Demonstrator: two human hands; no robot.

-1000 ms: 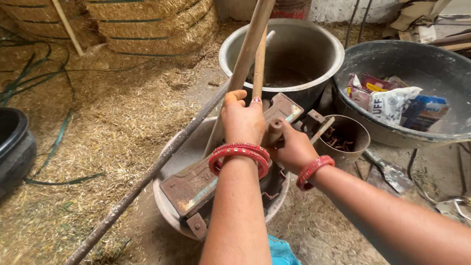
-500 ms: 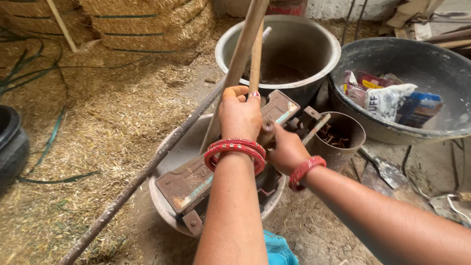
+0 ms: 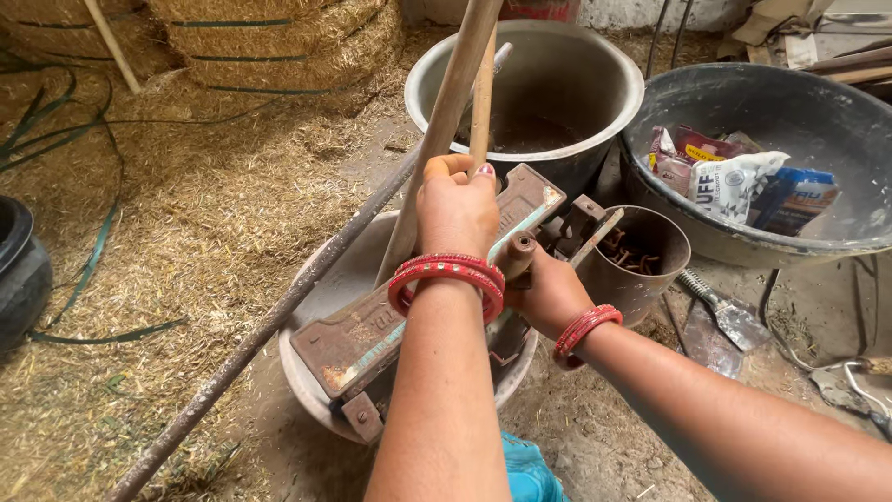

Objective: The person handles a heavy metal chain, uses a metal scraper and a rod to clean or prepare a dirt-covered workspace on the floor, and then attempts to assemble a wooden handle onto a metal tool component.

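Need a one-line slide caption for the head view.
Left hand grips a thin stick, right hand a crank handle on a rusty iron tool.

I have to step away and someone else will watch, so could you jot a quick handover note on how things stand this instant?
Left hand: gripped around a thin wooden stick, held upright.
Right hand: closed on the rounded handle of a rusty iron hand tool.
That tool lies across a shallow metal basin. Behind it stand a large steel pot and a small can of rusty bits.
What is done or left cannot be told from this view.
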